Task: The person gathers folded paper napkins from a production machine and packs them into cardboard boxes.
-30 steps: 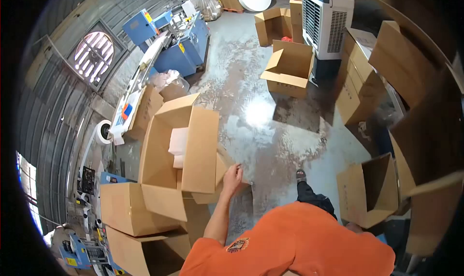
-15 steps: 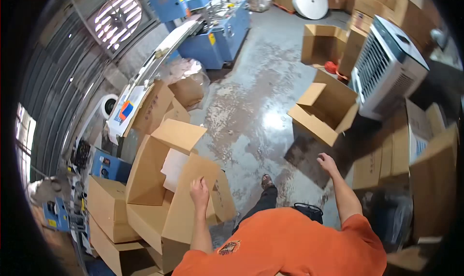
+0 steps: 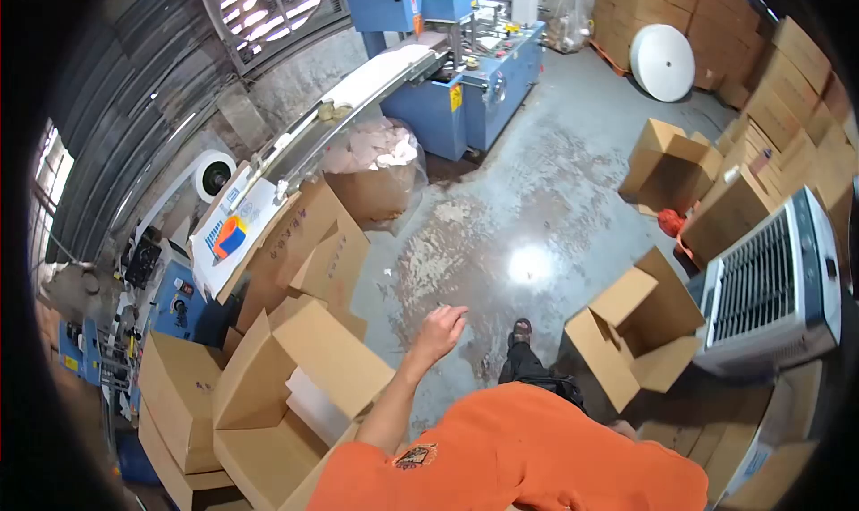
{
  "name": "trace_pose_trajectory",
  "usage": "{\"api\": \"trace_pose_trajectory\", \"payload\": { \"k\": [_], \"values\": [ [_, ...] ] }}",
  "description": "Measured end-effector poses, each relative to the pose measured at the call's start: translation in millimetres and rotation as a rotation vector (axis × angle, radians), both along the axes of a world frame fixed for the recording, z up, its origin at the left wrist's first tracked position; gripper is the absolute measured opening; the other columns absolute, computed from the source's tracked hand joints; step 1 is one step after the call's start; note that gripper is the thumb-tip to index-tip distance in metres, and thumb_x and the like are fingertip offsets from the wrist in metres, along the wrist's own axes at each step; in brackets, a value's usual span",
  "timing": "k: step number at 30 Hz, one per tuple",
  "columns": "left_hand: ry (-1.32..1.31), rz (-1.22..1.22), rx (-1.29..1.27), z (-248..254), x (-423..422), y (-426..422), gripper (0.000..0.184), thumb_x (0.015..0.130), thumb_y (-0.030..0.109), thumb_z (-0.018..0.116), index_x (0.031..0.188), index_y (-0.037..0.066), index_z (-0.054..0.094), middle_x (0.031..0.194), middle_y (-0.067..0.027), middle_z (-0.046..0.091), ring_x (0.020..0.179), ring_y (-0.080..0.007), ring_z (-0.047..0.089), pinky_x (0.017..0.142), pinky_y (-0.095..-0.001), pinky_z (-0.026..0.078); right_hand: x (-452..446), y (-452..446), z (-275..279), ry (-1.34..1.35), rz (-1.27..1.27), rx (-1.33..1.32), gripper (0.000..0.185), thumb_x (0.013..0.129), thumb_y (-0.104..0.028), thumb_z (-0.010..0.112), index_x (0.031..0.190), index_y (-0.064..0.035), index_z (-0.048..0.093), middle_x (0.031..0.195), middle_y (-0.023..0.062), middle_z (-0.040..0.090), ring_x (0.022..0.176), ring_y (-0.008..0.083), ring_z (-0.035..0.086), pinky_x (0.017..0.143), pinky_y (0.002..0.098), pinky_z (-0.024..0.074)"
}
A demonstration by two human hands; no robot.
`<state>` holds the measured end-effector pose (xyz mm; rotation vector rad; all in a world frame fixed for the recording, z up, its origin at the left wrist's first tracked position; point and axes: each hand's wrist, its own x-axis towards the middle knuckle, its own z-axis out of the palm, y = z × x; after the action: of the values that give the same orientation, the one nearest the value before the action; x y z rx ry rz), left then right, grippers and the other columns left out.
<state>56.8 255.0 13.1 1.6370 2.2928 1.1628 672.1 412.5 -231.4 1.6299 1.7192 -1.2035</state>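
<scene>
My left hand (image 3: 440, 330) is out in front of my body over the floor, its fingers loosely bent and apart, with nothing seen in them. My left forearm passes beside the raised flap of an open cardboard box (image 3: 259, 453), which has a white sheet (image 3: 315, 408) inside. Only a small part of my right hand (image 3: 624, 430) shows at the edge of my orange shirt; its fingers are hidden. Another open cardboard box (image 3: 667, 310) stands on the floor ahead of it, with its flaps spread.
A white air cooler (image 3: 761, 287) stands at the right. Blue machinery (image 3: 506, 86) with a conveyor (image 3: 380, 72) is ahead on the left, near a plastic bag of scraps (image 3: 376, 166). A large white roll (image 3: 662, 63) leans by stacked cartons (image 3: 792, 81). Red twine (image 3: 670, 223) lies near a box.
My left hand has moved off the box flap, forward and right. My right arm has drawn back towards my body. The view has turned left, and one foot shows farther right.
</scene>
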Motion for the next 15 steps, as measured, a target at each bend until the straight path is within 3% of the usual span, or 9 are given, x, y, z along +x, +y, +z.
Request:
{"api": "trace_pose_trajectory", "payload": {
  "k": [3, 7, 8, 9, 10, 12, 13, 15],
  "values": [
    [-0.014, 0.049, -0.030, -12.9, -43.4, 47.6, 0.023, 0.084, 0.015, 0.060, 0.105, 0.007, 0.062, 0.087, -0.0136, 0.061, 0.085, -0.0328, 0.060, 0.075, -0.0419, 0.049, -47.4, 92.1, -12.7, 0.010, -0.085, -0.118, 0.028, 0.081, -0.025, 0.063, 0.097, -0.0020, 0.062, 0.077, 0.0160, 0.061, 0.061, 0.0267, 0.058, 0.057, 0.0376, 0.0481],
    [-0.017, 0.222, -0.212, -35.7, -113.3, 92.8, 0.027, 0.084, 0.018, 0.060, 0.109, 0.007, 0.061, 0.092, -0.0152, 0.062, 0.088, -0.0345, 0.060, 0.077, -0.0428, 0.048, -202.1, 290.6, -42.7, 0.308, -0.148, -0.107, 0.013, 0.083, -0.015, 0.062, 0.091, -0.0048, 0.061, 0.064, 0.0109, 0.058, 0.041, 0.0218, 0.051, 0.042, 0.0360, 0.0456],
    [-0.004, 0.219, -0.288, -37.9, -126.1, 96.7, 0.029, 0.084, 0.019, 0.059, 0.110, 0.007, 0.061, 0.094, -0.0158, 0.062, 0.089, -0.0356, 0.059, 0.077, -0.0436, 0.048, -261.7, 344.5, -46.3, 0.094, 0.126, 0.046, 0.025, 0.081, -0.025, 0.064, 0.094, -0.0038, 0.063, 0.071, 0.0136, 0.063, 0.053, 0.0254, 0.060, 0.053, 0.0403, 0.0507],
    [-0.027, 0.260, -0.295, -30.8, -136.5, 101.1, 0.029, 0.084, 0.019, 0.059, 0.110, 0.007, 0.061, 0.094, -0.0158, 0.062, 0.089, -0.0356, 0.059, 0.077, -0.0436, 0.048, -323.8, 388.9, -49.7, 0.093, 0.224, 0.253, 0.038, 0.077, -0.034, 0.065, 0.098, -0.0026, 0.065, 0.080, 0.0186, 0.066, 0.073, 0.0317, 0.066, 0.068, 0.0435, 0.0516],
    [-0.093, 0.293, -0.299, -17.7, -149.5, 108.9, 0.030, 0.084, 0.020, 0.059, 0.111, 0.007, 0.060, 0.095, -0.0167, 0.062, 0.092, -0.0365, 0.059, 0.079, -0.0442, 0.048, -392.5, 430.8, -35.8, 0.147, 0.455, 0.420, 0.027, 0.081, -0.028, 0.063, 0.090, -0.0022, 0.064, 0.067, 0.0140, 0.063, 0.056, 0.0240, 0.061, 0.052, 0.0406, 0.0484],
    [-0.220, 0.401, -0.276, -13.5, -180.7, 122.6, 0.032, 0.086, 0.022, 0.057, 0.114, 0.007, 0.059, 0.099, -0.0196, 0.062, 0.095, -0.0391, 0.058, 0.080, -0.0460, 0.048, -537.8, 494.7, -11.8, 0.317, 0.583, 0.594, 0.048, 0.078, -0.034, 0.065, 0.112, -0.0004, 0.062, 0.091, 0.0226, 0.067, 0.086, 0.0347, 0.065, 0.076, 0.0408, 0.0508],
    [-0.229, 0.436, -0.262, -17.5, -197.3, 127.3, 0.032, 0.086, 0.022, 0.057, 0.114, 0.007, 0.059, 0.099, -0.0196, 0.062, 0.095, -0.0391, 0.058, 0.080, -0.0460, 0.048, -608.9, 497.7, 37.0, 0.456, 0.662, 0.716, 0.046, 0.078, -0.034, 0.066, 0.111, -0.0009, 0.062, 0.097, 0.0233, 0.066, 0.093, 0.0365, 0.063, 0.079, 0.0423, 0.0498],
    [-0.316, 0.578, -0.268, -27.9, -232.4, 140.8, 0.031, 0.086, 0.021, 0.056, 0.113, 0.006, 0.059, 0.100, -0.0203, 0.062, 0.095, -0.0392, 0.058, 0.080, -0.0456, 0.048, -744.1, 522.4, 65.7, 0.549, 0.704, 0.674, 0.044, 0.081, -0.033, 0.064, 0.113, -0.0030, 0.061, 0.096, 0.0226, 0.066, 0.091, 0.0368, 0.063, 0.079, 0.0432, 0.0497]
  ]
}}
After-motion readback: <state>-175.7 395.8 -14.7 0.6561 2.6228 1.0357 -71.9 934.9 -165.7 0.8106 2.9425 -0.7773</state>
